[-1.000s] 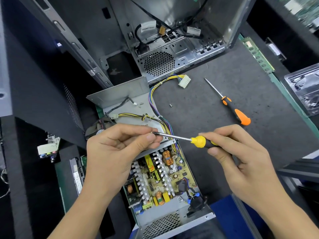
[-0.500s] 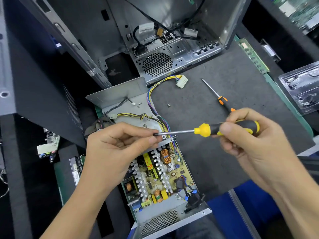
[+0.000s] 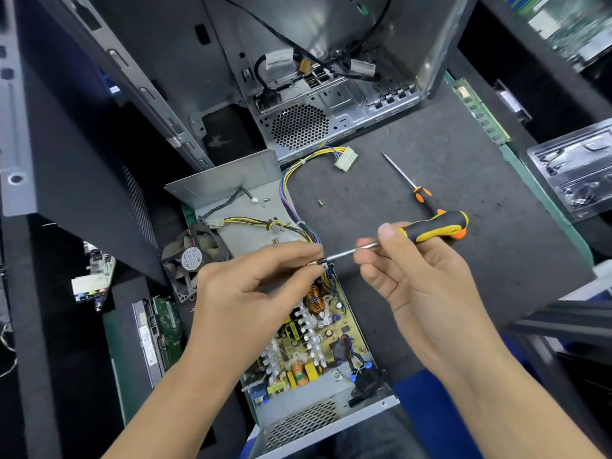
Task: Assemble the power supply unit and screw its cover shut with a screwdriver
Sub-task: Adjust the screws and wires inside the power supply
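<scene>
The open power supply unit (image 3: 318, 402) lies in front of me with its circuit board (image 3: 311, 339) exposed. Its grey metal cover (image 3: 228, 183) lies just beyond, with a fan (image 3: 192, 256) and wires on it. My right hand (image 3: 427, 283) grips the black and yellow screwdriver (image 3: 433, 226) by the handle, shaft pointing left. My left hand (image 3: 251, 286) pinches a small screw (image 3: 313, 262) at the screwdriver's tip, above the unit. Loose screws (image 3: 320, 203) lie on the mat and on the cover.
A second, orange-handled screwdriver (image 3: 420, 193) lies on the dark mat (image 3: 430, 144) to the right. An open computer case (image 3: 314, 104) stands behind. A white connector (image 3: 346, 159) on coloured wires lies near it. Clear plastic trays (image 3: 576, 170) sit at the right edge.
My right hand has shifted its grip further back along the handle and raised it up and to the right. My left hand stays at the tip, pinching the screw.
</scene>
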`<action>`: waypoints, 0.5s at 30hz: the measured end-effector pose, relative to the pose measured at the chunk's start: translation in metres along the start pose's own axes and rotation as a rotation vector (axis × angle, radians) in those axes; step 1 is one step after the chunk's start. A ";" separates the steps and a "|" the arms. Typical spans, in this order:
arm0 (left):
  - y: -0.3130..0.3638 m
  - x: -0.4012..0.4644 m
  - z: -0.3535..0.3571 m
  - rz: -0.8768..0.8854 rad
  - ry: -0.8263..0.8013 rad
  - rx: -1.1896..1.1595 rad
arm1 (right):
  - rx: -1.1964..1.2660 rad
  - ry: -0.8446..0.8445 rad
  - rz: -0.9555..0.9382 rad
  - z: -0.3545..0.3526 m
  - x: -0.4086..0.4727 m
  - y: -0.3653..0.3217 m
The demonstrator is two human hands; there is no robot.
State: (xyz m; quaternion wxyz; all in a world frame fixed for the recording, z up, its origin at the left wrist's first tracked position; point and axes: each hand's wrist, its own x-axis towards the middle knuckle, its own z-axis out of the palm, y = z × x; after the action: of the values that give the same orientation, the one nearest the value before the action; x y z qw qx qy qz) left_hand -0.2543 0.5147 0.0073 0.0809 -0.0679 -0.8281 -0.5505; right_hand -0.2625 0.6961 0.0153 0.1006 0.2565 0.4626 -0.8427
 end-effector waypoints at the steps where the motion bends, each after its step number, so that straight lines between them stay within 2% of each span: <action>1: 0.000 0.000 0.001 0.016 0.000 0.023 | -0.004 0.007 -0.010 -0.001 0.000 0.000; 10: -0.005 0.000 -0.002 0.036 -0.092 0.046 | -0.029 0.042 -0.080 -0.003 -0.003 0.002; 13: -0.006 0.002 -0.008 0.099 -0.122 0.158 | -0.073 0.098 -0.214 -0.010 -0.001 0.001; 15: -0.007 0.003 -0.010 0.122 -0.151 0.255 | -0.190 0.154 -0.345 -0.018 0.000 -0.001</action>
State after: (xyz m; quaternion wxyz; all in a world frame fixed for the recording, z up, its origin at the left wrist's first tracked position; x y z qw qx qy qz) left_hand -0.2582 0.5028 0.0052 0.0596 -0.1487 -0.8894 -0.4282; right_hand -0.2569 0.7117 0.0073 -0.0570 0.2264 0.5833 -0.7780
